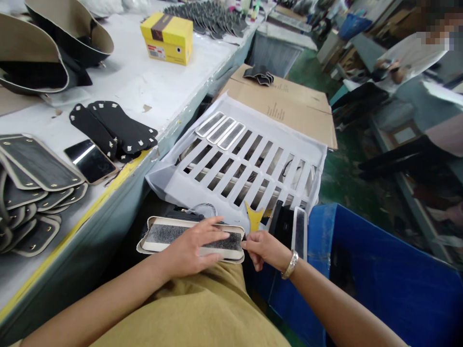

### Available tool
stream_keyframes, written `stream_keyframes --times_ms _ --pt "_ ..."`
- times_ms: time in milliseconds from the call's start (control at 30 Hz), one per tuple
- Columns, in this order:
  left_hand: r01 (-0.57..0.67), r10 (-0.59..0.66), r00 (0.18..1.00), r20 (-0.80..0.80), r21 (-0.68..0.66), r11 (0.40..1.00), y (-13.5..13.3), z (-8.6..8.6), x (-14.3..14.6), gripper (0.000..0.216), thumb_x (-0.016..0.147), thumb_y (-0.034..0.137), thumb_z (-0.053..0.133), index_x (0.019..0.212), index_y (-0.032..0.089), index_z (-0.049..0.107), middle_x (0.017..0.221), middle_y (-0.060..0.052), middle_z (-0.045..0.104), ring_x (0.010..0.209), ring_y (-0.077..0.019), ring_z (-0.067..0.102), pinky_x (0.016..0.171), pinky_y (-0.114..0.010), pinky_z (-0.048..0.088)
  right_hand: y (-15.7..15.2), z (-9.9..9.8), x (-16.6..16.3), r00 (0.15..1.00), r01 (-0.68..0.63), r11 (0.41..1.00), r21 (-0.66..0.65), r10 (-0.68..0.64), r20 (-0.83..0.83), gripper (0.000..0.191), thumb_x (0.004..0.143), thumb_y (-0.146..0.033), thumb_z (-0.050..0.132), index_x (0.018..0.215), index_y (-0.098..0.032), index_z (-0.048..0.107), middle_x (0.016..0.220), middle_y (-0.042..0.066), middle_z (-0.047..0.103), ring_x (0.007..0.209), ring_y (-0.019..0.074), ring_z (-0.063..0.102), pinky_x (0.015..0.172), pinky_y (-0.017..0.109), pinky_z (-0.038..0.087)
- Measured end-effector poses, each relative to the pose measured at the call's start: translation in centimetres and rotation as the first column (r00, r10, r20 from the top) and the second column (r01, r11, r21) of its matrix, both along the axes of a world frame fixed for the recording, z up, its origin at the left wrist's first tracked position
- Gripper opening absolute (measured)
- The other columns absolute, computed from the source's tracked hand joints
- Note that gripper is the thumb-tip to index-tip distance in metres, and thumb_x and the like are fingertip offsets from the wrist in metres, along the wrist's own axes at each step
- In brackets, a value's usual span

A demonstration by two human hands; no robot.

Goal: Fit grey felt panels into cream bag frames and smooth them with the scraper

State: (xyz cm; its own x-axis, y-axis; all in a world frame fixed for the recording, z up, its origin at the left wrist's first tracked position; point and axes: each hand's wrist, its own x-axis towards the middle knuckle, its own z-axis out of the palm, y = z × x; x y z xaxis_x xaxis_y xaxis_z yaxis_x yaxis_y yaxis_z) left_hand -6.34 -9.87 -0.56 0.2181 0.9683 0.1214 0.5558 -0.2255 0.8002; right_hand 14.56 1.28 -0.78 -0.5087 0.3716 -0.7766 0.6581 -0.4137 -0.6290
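Observation:
On my lap lies a long bag-like piece (164, 234) with a cream raised rim and a dark grey speckled strip along its middle. My left hand (200, 246) rests flat across it, fingers stretched toward the right end. At that right end my right hand (262, 248), with a metal bracelet on the wrist, has thumb and forefinger pinched at the rim. Whatever small part lies between those fingertips is hidden. Just behind the right hand stands a yellow forked piece (254, 217). A white-edged grey strip (299, 233) leans upright to its right.
A white slotted rack (231, 159) holds several grey strips (220, 129) ahead. Cardboard (278, 106) lies behind it. At the right is a blue bin (383, 270). The left table carries a phone (92, 161), black panels (114, 125), grey panels (39, 164) and a yellow box (168, 38).

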Motion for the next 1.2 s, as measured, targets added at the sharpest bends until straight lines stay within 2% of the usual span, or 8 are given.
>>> stream_keyframes --times_ms 100,200,400,667,867,1067,1133,1200 --pt "-0.110 0.109 0.991 0.080 0.005 0.994 -0.3 -0.2 -0.9 0.018 0.080 0.020 0.054 0.093 0.019 0.066 0.115 -0.007 0.058 0.100 -0.0161 0.058 0.091 -0.031 0.046 0.0 -0.4 0.4 0.997 0.033 0.999 -0.024 -0.035 -0.068 0.034 0.071 -0.042 0.061 0.055 -0.017 0.043 0.038 -0.006 0.052 0.031 0.0079 0.050 0.030 0.014 0.037" --pt "-0.121 0.121 0.993 -0.001 -0.004 0.993 -0.2 -0.3 -0.8 0.014 0.079 0.016 0.052 0.082 0.018 0.066 0.106 -0.006 0.062 0.096 -0.0151 0.059 0.088 -0.028 0.047 0.1 -1.0 0.9 0.988 0.044 0.996 -0.076 -0.055 -0.147 0.037 0.071 -0.046 0.062 0.058 -0.016 0.044 0.042 -0.005 0.055 0.033 0.0086 0.053 0.033 0.015 0.040" --pt "-0.026 0.040 0.984 -0.175 0.079 0.997 -0.4 -0.4 0.1 0.017 0.082 0.022 0.052 0.090 0.016 0.065 0.115 -0.008 0.060 0.105 -0.0177 0.056 0.095 -0.031 0.044 0.1 -1.9 1.8 0.965 0.071 0.985 -0.159 -0.108 -0.240 0.038 0.070 -0.049 0.064 0.064 -0.016 0.045 0.045 -0.005 0.057 0.036 0.0093 0.054 0.036 0.017 0.042" --pt "0.027 0.013 0.953 -0.304 0.128 0.991 -0.7 -0.1 0.5 0.022 0.082 0.029 0.053 0.097 0.015 0.063 0.117 -0.010 0.059 0.106 -0.0200 0.055 0.094 -0.033 0.045 -1.5 -3.8 2.3 0.898 0.194 0.975 -0.106 -0.220 -0.382 0.035 0.070 -0.046 0.066 0.065 -0.018 0.045 0.043 -0.004 0.057 0.035 0.0098 0.052 0.037 0.019 0.039" --pt "0.126 -0.057 0.920 -0.389 0.155 0.980 -0.5 0.3 0.9 0.038 0.082 0.030 0.054 0.117 0.014 0.055 0.122 -0.010 0.056 0.111 -0.0222 0.050 0.098 -0.036 0.042 -2.3 -3.9 2.4 0.870 0.239 0.971 0.022 -0.204 -0.450 0.031 0.074 -0.042 0.063 0.068 -0.018 0.045 0.048 -0.003 0.059 0.042 0.0096 0.054 0.044 0.020 0.042" --pt "0.165 -0.085 0.872 -0.483 0.124 0.978 -0.4 0.2 1.6 0.041 0.079 0.030 0.057 0.117 0.015 0.055 0.123 -0.009 0.055 0.110 -0.0255 0.049 0.094 -0.039 0.043 -2.2 -2.3 2.4 0.960 0.131 0.943 0.306 -0.043 -0.277 0.031 0.076 -0.047 0.058 0.072 -0.020 0.044 0.058 -0.001 0.058 0.052 0.0129 0.057 0.050 0.024 0.043" --pt "0.163 -0.081 0.858 -0.507 0.119 0.980 -0.4 0.1 1.8 0.041 0.079 0.030 0.058 0.117 0.014 0.055 0.124 -0.010 0.055 0.110 -0.0263 0.048 0.093 -0.039 0.043 -2.4 -1.2 2.2 0.992 -0.023 0.871 0.490 0.079 -0.095 0.032 0.076 -0.049 0.057 0.071 -0.020 0.045 0.061 0.000 0.058 0.055 0.0137 0.057 0.050 0.023 0.040" --pt "0.169 -0.080 0.841 -0.535 0.118 0.979 -0.6 0.0 2.0 0.041 0.079 0.030 0.058 0.117 0.014 0.055 0.125 -0.010 0.054 0.112 -0.0270 0.046 0.093 -0.039 0.043 -2.9 0.2 1.6 0.978 -0.208 0.750 0.628 0.146 0.149 0.034 0.075 -0.051 0.057 0.070 -0.020 0.047 0.060 0.000 0.058 0.055 0.0145 0.056 0.049 0.024 0.036"
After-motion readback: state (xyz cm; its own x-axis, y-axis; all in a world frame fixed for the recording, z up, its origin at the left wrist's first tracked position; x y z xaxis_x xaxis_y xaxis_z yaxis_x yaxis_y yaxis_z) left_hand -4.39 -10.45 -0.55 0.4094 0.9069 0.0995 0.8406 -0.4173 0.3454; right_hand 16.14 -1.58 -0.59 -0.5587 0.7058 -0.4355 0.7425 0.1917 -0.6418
